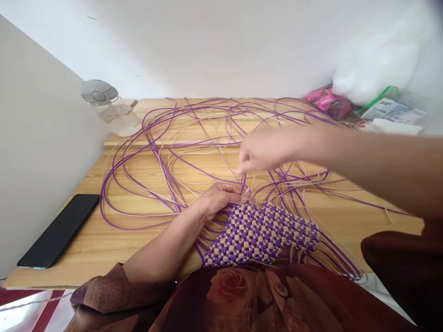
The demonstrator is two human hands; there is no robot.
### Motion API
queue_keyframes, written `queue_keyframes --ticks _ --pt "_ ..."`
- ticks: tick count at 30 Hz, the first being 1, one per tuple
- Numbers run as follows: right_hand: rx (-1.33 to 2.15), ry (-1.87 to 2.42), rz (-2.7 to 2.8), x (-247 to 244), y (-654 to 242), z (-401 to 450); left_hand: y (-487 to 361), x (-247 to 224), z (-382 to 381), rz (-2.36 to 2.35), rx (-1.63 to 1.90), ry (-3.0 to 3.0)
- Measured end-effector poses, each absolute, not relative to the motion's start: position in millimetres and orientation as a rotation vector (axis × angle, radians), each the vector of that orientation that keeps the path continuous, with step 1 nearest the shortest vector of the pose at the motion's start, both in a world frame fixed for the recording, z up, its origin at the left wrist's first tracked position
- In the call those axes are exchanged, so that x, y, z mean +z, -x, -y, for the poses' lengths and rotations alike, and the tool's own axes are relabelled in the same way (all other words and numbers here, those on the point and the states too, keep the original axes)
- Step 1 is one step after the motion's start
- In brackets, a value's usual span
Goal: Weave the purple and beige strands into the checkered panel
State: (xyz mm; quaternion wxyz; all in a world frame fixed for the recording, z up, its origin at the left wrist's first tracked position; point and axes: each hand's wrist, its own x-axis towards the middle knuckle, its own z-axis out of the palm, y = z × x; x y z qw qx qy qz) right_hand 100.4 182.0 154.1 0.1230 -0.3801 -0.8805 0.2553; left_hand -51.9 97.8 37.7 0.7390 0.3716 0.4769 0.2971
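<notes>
A woven piece (256,233) in purple and cream checks lies at the table's front edge, close to my body. Long purple and cream weaving strands (161,159) fan out from it across the table. My left hand (221,199) pinches the top left edge of the weave, where strands come out. Above it, my right hand (261,150) is raised with its fingers closed and slightly blurred. A pale strand (252,180) runs up from the weave towards these fingers. Their inner side is partly hidden.
A black phone (58,230) lies at the left of the wooden table (138,249). At the back left stands a clear bottle (112,110) with a grey lid. In the back right corner are a pink bundle (328,101), a white plastic bag (377,69) and a green-edged pouch (391,108).
</notes>
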Motion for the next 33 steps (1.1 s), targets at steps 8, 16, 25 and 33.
queue_keyframes --ticks 8,16,25,33 --pt "0.670 0.868 3.003 131.3 -103.1 -149.8 58.0 50.4 -94.2 -1.080 0.673 -1.116" --pt "0.672 0.560 2.907 118.8 -101.1 -147.1 60.1 53.6 -93.5 -1.081 0.707 -1.363" --pt "0.558 0.519 2.945 98.5 -97.6 -153.2 55.6 47.8 -82.0 -1.092 0.705 -1.096" --pt "0.671 0.401 2.952 103.1 -86.4 -160.1 51.1 47.5 -82.0 -1.019 0.828 -0.754"
